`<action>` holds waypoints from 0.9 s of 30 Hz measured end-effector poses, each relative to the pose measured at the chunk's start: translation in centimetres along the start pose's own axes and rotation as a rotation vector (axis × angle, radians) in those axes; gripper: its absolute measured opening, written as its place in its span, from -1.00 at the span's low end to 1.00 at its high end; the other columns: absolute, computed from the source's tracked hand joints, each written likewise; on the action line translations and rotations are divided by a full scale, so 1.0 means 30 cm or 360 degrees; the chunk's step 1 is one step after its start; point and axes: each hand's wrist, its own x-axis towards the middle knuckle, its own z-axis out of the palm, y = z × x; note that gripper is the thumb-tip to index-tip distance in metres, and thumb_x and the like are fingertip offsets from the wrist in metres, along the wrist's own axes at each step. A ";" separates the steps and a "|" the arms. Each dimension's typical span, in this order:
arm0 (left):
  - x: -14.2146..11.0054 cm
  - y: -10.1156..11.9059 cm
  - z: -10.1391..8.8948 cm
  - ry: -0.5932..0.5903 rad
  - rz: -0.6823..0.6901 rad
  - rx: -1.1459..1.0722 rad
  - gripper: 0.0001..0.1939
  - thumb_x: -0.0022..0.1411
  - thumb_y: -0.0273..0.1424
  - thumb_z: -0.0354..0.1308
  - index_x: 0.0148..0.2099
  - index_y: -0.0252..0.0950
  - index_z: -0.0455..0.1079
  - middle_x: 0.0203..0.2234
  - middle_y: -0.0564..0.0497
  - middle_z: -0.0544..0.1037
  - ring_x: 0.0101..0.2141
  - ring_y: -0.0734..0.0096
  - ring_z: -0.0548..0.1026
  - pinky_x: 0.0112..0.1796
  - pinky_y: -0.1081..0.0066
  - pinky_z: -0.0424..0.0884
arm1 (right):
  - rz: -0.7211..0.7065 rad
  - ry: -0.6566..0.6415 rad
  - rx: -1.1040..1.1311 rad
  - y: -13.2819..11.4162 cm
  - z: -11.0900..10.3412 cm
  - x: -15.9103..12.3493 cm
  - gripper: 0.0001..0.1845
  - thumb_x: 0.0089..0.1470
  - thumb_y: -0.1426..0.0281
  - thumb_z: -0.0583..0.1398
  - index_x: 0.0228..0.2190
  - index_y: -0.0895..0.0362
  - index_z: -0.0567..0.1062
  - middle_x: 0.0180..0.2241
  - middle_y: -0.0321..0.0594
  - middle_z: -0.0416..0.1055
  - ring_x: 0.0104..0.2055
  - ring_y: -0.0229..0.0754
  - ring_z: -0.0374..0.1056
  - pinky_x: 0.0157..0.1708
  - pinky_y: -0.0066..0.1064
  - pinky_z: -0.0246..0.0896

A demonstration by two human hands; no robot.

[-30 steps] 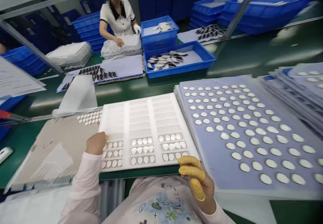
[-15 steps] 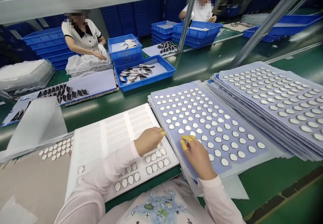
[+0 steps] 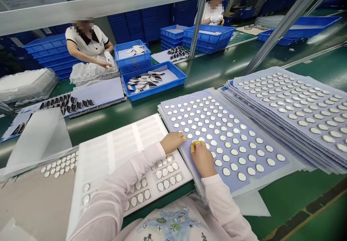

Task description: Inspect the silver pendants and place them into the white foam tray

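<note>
Right hand (image 3: 201, 158) | fingertips bunched | among oval silver discs (image 3: 213, 143) | on blue sheet (image 3: 260, 177)

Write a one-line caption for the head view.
Left hand and right hand, with yellow finger cots, rest on a blue sheet of silver discs beside a white tray.
</note>
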 end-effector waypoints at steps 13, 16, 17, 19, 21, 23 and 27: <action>-0.286 0.112 -0.102 0.0112 -0.0225 -0.0286 -0.71 0.17 -0.68 -0.02 -0.12 -0.26 0.29 -0.17 -0.07 0.41 -0.31 0.30 0.45 -0.31 0.34 0.44 | 0.0051 -0.0016 -0.0129 -0.031 -0.038 0.029 -0.65 0.34 0.38 -0.02 -0.08 0.29 0.49 -0.07 0.13 0.47 -0.25 0.01 0.55 -0.34 -0.29 0.31; -0.431 0.132 -0.138 0.0227 -0.0271 -0.0647 -0.74 0.18 -0.68 -0.03 -0.17 -0.23 0.26 -0.19 -0.06 0.40 -0.27 0.31 0.43 -0.26 0.34 0.45 | 0.0074 -0.0031 -0.0133 -0.038 -0.047 0.036 -0.64 0.32 0.39 -0.01 -0.11 0.28 0.52 -0.10 0.11 0.50 -0.26 0.01 0.56 -0.35 -0.28 0.31; -0.475 0.136 -0.146 0.0300 -0.0283 -0.0774 -0.75 0.21 -0.67 -0.04 -0.17 -0.23 0.25 -0.20 -0.06 0.40 -0.26 0.31 0.43 -0.25 0.34 0.45 | 0.0080 -0.0039 -0.0130 -0.038 -0.050 0.042 -0.65 0.31 0.38 0.00 -0.13 0.27 0.53 -0.12 0.11 0.51 -0.25 0.02 0.56 -0.34 -0.29 0.31; -0.553 0.142 -0.156 0.0478 -0.0275 -0.0980 -0.78 0.27 -0.65 -0.07 -0.16 -0.23 0.23 -0.22 -0.06 0.39 -0.26 0.32 0.41 -0.23 0.34 0.44 | 0.0096 -0.0052 -0.0124 -0.039 -0.056 0.058 -0.65 0.29 0.38 0.01 -0.16 0.28 0.55 -0.15 0.11 0.53 -0.24 0.04 0.55 -0.33 -0.28 0.30; -0.614 0.150 -0.160 0.0650 -0.0241 -0.1138 -0.81 0.33 -0.62 -0.08 -0.14 -0.23 0.22 -0.24 -0.06 0.38 -0.26 0.35 0.40 -0.23 0.34 0.43 | 0.0112 -0.0060 -0.0112 -0.038 -0.060 0.074 -0.66 0.26 0.40 0.03 -0.19 0.29 0.56 -0.17 0.13 0.54 -0.24 0.07 0.54 -0.34 -0.27 0.28; -0.656 0.163 -0.162 0.0772 -0.0219 -0.1255 -0.83 0.37 -0.60 -0.08 -0.13 -0.23 0.22 -0.24 -0.05 0.37 -0.26 0.37 0.38 -0.22 0.35 0.42 | 0.0116 -0.0059 -0.0087 -0.039 -0.064 0.079 -0.67 0.22 0.41 0.05 -0.24 0.29 0.57 -0.19 0.13 0.55 -0.25 0.09 0.53 -0.37 -0.27 0.26; -0.693 0.198 -0.161 0.0945 -0.0217 -0.1374 -0.83 0.39 -0.59 -0.07 -0.11 -0.22 0.22 -0.26 -0.04 0.36 -0.22 0.37 0.37 -0.19 0.36 0.38 | 0.0025 0.0003 0.0038 -0.060 -0.074 0.023 -0.75 0.16 0.37 0.09 -0.28 0.20 0.56 -0.27 -0.02 0.55 -0.30 0.00 0.49 -0.37 -0.30 0.22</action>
